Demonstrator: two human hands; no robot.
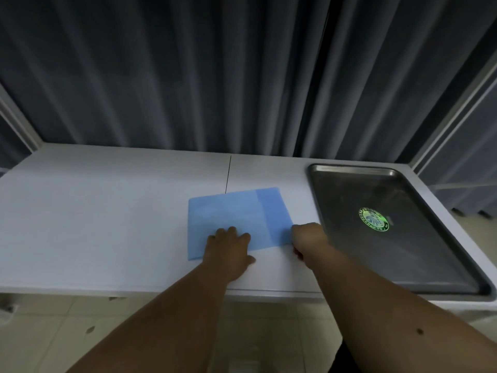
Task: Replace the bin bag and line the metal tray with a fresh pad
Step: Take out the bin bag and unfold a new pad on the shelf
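Right now a folded blue pad (236,219) lies flat on the white tabletop (94,211), just left of the metal tray (398,238) and not in it. Its right-hand strip is a darker blue, where the layers seem to overlap. The left hand (231,251) rests palm down on the pad's near edge, its fingers (228,234) laid fairly straight and close together across the blue, the thumb out on the bare tabletop beside it. The right hand (309,239) is at the pad's near right corner, its knuckles turned towards the camera and its fingers curled under; it seems to pinch that corner, though the grip itself is hidden behind the hand. The tray sits at the right end of the tabletop, its long side running away from the camera and its near corner reaching the front edge. It holds nothing but a round green emblem (373,219) showing on its floor; whether that is a sticker or a reflection cannot be told. A thin dark seam (228,173) runs across the tabletop from the far edge to the pad. Dark grey curtains (188,76) hang behind, and pale floor tiles (40,332) show below the front edge
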